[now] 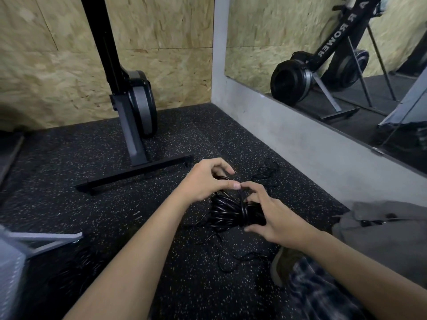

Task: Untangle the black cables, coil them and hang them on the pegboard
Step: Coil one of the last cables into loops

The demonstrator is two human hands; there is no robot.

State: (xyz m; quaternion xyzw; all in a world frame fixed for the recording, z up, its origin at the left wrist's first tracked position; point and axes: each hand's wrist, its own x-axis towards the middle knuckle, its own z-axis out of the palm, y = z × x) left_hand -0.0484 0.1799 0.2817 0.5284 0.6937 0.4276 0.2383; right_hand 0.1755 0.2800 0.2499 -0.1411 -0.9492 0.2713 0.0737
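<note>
- The bundle of glossy black cables (228, 211) lies just right of the frame's centre, low over the black speckled rubber floor (92, 204), with many loops packed side by side.
- Thin loose strands (227, 262) trail from it toward the lower edge, and a second small tangle (265, 172) lies on the floor just above and right of it.
- The right hand (275, 215) clamps the bundle's right end, thumb underneath and fingers curled over the top.
- The left hand (208, 181) comes in from the left and pinches a loop at the bundle's upper edge between thumb and curled fingers; its thumb tip nearly meets the right forefinger.
- The step in hand looks like freeing one strand. It is best done by keeping the right grip steady so the coil does not spill, lifting one loop at a time, and following it to its end rather than tugging, which would tighten knots.
- A black and grey rowing machine (136, 107) stands upright at upper left against a chipboard wall (46, 65); a mirror (335, 54) fills the upper right.
- No pegboard is in view.
</note>
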